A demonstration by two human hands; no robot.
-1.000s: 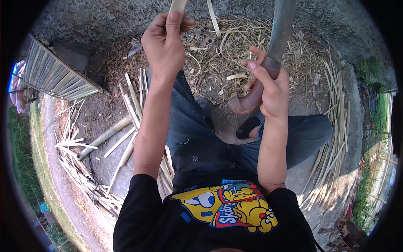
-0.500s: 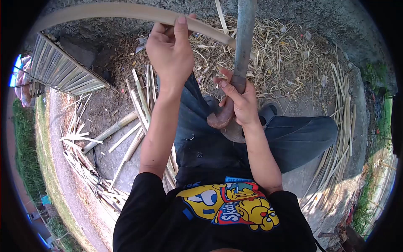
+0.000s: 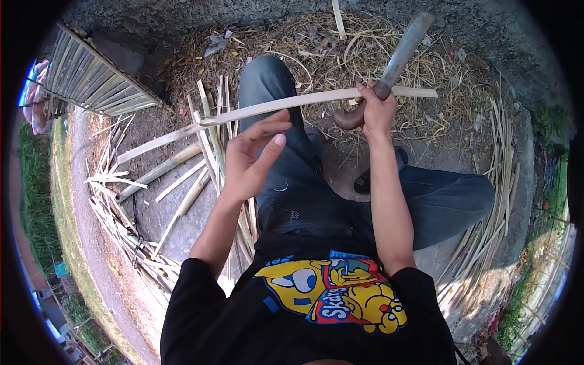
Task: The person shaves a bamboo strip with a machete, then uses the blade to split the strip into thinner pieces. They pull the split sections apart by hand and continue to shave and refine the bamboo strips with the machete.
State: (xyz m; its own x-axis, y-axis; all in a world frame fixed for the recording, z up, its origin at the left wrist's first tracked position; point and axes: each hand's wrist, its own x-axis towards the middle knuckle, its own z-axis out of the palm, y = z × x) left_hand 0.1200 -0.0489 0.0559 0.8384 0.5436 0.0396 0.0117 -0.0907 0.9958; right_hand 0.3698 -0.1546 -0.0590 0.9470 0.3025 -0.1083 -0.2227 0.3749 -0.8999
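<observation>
A long pale bamboo strip (image 3: pixel 274 106) slants across in front of me, from the lower left to beyond the blade on the right. My right hand (image 3: pixel 378 114) is closed round the dark, hooked handle of a machete (image 3: pixel 406 50), whose blade points up and to the right. The strip crosses at that same hand, pinched against the handle by the fingers. Just below the strip's middle is my left hand (image 3: pixel 250 159), fingers apart and holding nothing. My bent knee (image 3: pixel 263 79) rises behind the strip.
Split bamboo strips (image 3: pixel 131 243) lie heaped at the left, with a round bamboo pole (image 3: pixel 161 173) among them. Another bundle of strips (image 3: pixel 496 182) lies on the right. Curly shavings (image 3: pixel 377 48) cover the ground ahead, before a rough wall (image 3: pixel 486 42). A bamboo slat panel (image 3: pixel 97 73) leans at upper left.
My left hand has let go of the bamboo strip and come down. The strip has dropped lower and now lies across my right hand. The machete has tilted to the right.
</observation>
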